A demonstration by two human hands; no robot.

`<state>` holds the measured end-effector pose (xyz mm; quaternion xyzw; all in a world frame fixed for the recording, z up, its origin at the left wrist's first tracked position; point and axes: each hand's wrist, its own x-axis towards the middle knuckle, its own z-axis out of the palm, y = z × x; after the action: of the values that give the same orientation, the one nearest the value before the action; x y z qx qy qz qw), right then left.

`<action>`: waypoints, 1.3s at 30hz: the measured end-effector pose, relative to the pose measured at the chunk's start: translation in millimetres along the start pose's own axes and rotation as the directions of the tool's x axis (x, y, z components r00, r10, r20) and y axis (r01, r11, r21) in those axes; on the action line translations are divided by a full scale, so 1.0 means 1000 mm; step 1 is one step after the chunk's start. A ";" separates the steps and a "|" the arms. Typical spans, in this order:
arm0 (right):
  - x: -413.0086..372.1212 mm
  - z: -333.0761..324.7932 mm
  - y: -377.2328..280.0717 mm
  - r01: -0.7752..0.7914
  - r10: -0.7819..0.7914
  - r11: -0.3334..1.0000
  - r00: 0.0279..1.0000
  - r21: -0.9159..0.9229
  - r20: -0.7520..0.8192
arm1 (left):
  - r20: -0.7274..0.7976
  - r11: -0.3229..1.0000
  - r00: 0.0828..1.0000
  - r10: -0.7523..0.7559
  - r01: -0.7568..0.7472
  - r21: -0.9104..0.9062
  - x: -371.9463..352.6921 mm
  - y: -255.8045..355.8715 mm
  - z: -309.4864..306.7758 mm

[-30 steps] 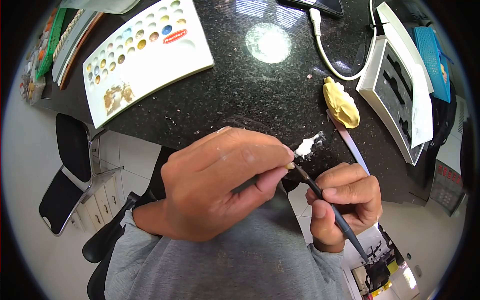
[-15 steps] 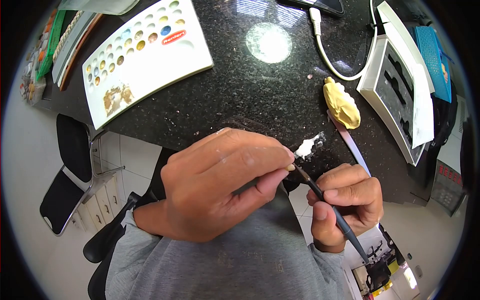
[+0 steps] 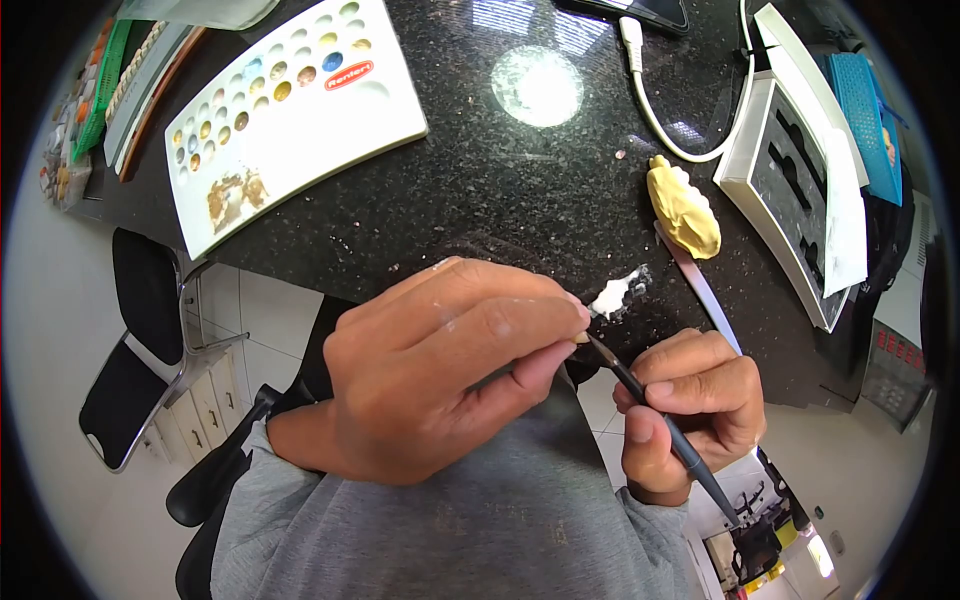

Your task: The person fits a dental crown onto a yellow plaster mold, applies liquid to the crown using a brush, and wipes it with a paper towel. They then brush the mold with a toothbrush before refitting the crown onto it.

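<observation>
My left hand (image 3: 455, 365) is closed, its thumb and forefinger pinching a small cream-coloured piece (image 3: 581, 338) that is mostly hidden by the fingertips. My right hand (image 3: 695, 400) grips a fine paintbrush (image 3: 672, 428) with a dark handle, slanting up to the left. The brush's pointed tip is right at the cream piece. Just beyond the left fingertips, a smear of white powder or paste (image 3: 612, 294) lies on the dark speckled countertop (image 3: 480, 190). Farther back, a yellow putty-like lump (image 3: 684, 208) rests by a flat metallic strip (image 3: 703, 290).
A white palette (image 3: 330, 125) with round wells of colour stands at the back left. To the right are an open white box (image 3: 785, 190) with a dark insert, a white cable (image 3: 665, 135) and a blue basket (image 3: 866, 120). A black chair (image 3: 140, 340) stands at the left.
The brush tip has shifted very slightly at the cream piece, and the left fingertips have turned a little. Both hands otherwise keep their places and grips.
</observation>
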<state>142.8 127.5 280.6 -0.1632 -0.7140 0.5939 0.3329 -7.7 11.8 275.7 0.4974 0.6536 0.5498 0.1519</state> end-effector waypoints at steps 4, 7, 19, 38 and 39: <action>-0.002 0.001 0.000 -0.011 0.011 1.000 0.999 0.022 -0.039 | -0.004 1.000 1.000 -0.007 0.007 -0.004 -0.001 0.000 0.000; -0.001 0.001 0.000 -0.014 0.015 1.000 0.999 0.024 -0.037 | -0.006 1.000 1.000 0.001 -0.001 -0.001 -0.001 0.000 0.001; 0.000 0.000 0.000 -0.015 0.016 1.000 1.000 0.018 -0.013 | -0.006 1.000 1.000 0.016 -0.016 -0.009 -0.001 -0.002 0.001; -0.003 0.000 0.002 0.123 -0.121 0.991 0.992 -0.057 0.031 | -0.007 1.000 1.000 0.007 -0.007 -0.005 0.000 0.000 0.000; -0.003 0.001 0.002 0.123 -0.121 0.991 0.992 -0.057 0.031 | -0.008 1.000 1.000 0.012 -0.012 -0.004 0.000 0.000 0.000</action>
<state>144.4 125.5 278.2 -0.1209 -0.7442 0.5535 0.3538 -7.6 12.3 275.6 0.4987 0.6502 0.5540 0.1469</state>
